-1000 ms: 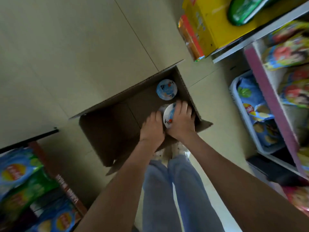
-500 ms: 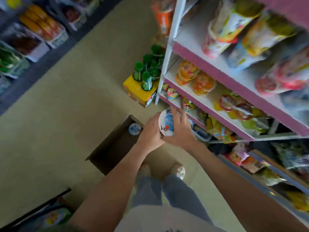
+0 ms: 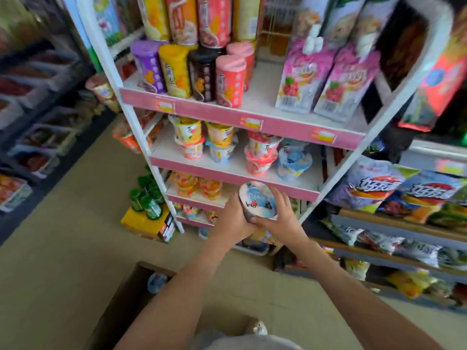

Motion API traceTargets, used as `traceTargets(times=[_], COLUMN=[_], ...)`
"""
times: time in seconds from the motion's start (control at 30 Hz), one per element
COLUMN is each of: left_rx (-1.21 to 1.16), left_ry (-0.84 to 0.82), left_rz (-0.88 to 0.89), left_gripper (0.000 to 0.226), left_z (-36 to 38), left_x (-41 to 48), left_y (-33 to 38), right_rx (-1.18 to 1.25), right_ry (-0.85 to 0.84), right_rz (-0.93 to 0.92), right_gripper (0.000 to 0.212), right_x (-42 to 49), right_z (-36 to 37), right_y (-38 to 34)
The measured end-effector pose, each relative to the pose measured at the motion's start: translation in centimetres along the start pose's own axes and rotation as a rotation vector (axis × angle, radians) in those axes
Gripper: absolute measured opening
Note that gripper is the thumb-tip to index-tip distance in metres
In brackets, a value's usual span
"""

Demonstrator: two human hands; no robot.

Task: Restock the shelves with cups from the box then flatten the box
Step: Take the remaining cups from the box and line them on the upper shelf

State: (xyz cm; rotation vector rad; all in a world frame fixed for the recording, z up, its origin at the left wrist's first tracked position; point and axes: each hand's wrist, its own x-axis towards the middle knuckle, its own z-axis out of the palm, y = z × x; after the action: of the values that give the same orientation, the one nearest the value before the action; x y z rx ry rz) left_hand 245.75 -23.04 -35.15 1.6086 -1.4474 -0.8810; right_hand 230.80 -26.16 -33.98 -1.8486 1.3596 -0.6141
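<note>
On the floor by the person's feet, the open box [image 3: 118,308] holds one blue cup [image 3: 156,282]. Higher up, the left hand [image 3: 232,221] and right hand [image 3: 284,218] grip a second cup [image 3: 257,200] between them, lid tilted toward the camera, just in front of the pink-edged shelf [image 3: 227,176] of stacked cups [image 3: 260,154]

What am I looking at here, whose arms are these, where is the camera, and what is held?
No machine: a person's bare arms, seen from one wide-angle camera worn on the head, looking forward and down. The left hand and right hand together have a grip on a round blue-and-white lidded cup, in front of the white shelf unit with pink edges, where similar blue cups stand on the middle shelf. On the floor below sits the open brown cardboard box, with one more blue-lidded cup inside.
</note>
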Motion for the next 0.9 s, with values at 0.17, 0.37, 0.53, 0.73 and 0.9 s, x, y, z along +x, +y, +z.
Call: traceTargets(times=[0.17, 0.37, 0.53, 0.73, 0.9], left_rx=[0.036, -0.080, -0.091, -0.019, 0.225], left_ry=[0.024, -0.067, -0.226, -0.326, -0.261], left_rz=[0.071, 0.067, 0.034, 0.058, 0.388], left_gripper=[0.075, 0.069, 0.092, 0.087, 0.061], left_z=[2.0, 2.1, 1.3, -0.4, 0.1], left_x=[0.6, 0.7, 1.6, 3.1, 4.8], left_y=[4.2, 6.7, 6.9, 7.4, 6.7], right_rx=[0.425, 0.632, 0.578, 0.555, 0.607], right_ry=[0.099, 0.020, 0.103, 0.272, 0.360], right_rz=[0.108, 0.140, 0.153, 0.210, 0.211], right_gripper=[0.116, 0.081, 0.096, 0.090, 0.077], right_x=[-0.7, -0.9, -0.5, -0.4, 0.4], right_z=[-3.1, -3.8, -3.8, -4.3, -5.0], right_y=[1.5, 0.9, 0.3, -0.8, -1.6])
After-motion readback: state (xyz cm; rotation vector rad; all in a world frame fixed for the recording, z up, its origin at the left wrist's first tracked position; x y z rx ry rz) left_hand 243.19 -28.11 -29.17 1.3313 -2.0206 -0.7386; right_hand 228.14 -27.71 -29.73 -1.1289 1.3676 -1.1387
